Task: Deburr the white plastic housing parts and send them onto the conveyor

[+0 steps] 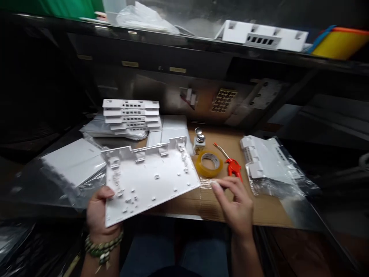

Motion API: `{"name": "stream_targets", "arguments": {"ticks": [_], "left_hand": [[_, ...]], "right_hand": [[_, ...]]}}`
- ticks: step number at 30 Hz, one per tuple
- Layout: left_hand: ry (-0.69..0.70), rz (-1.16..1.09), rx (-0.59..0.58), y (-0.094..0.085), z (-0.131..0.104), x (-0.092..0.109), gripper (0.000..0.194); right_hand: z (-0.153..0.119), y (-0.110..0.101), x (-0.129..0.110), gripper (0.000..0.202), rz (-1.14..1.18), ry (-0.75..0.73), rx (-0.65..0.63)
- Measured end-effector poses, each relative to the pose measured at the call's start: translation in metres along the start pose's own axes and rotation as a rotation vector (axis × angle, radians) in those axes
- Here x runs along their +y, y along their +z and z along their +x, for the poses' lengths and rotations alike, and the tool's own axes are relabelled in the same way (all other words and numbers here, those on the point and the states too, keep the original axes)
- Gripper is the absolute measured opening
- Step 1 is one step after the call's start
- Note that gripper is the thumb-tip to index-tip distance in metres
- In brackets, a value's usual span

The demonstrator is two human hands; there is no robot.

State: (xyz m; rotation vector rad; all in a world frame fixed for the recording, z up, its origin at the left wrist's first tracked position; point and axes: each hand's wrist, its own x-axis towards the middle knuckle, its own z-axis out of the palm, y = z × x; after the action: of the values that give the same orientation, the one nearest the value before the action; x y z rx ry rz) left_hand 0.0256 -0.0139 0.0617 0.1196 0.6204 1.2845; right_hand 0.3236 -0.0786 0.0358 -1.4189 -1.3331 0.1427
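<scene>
My left hand [98,213] grips the near left edge of a flat white plastic panel [150,181] with small raised clips and posts, held tilted above the cardboard sheet [268,209]. My right hand [235,202] rests on the cardboard to the panel's right, its thumb and forefinger pinched together at a small pale thing that is too small to make out. Just beyond that hand lie a roll of clear tape [209,163] and a red-handled tool [233,166].
A stack of white plastic housings [131,115] stands at the back left. Bagged white parts lie at the left [73,161] and right [268,163]. A small bottle [199,141] stands behind the tape. A shelf above carries another white housing [262,36] and a yellow bin [340,44].
</scene>
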Motion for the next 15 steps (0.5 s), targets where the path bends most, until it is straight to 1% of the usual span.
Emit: {"name": "stream_targets", "arguments": {"ticks": [3,6,8,10,12,14,15], "left_hand": [[0.041,0.021,-0.04,-0.013,0.002,-0.001,0.101],[-0.011,-0.006,-0.11,-0.021,0.004,-0.004,0.105],[-0.029,-0.007,-0.14,-0.022,0.005,-0.006,0.105],[-0.014,0.005,-0.106,-0.019,0.004,-0.007,0.104],[0.023,0.026,-0.043,-0.015,0.005,-0.007,0.103],[0.055,0.059,0.0,-0.016,0.006,-0.006,0.103],[0.069,0.07,0.003,-0.018,0.007,-0.006,0.104]], "right_hand": [[-0.006,0.009,-0.005,0.008,0.02,-0.031,-0.104],[-0.012,0.014,-0.006,0.011,0.001,-0.051,-0.106],[-0.013,0.015,-0.006,0.013,-0.006,-0.065,-0.104],[-0.014,0.014,-0.006,0.014,-0.01,-0.094,-0.12],[-0.014,0.013,-0.006,0.014,-0.01,-0.115,-0.128],[-0.014,0.012,-0.004,0.014,-0.005,-0.117,-0.126],[-0.013,0.011,-0.003,0.013,-0.003,-0.123,-0.135]]}}
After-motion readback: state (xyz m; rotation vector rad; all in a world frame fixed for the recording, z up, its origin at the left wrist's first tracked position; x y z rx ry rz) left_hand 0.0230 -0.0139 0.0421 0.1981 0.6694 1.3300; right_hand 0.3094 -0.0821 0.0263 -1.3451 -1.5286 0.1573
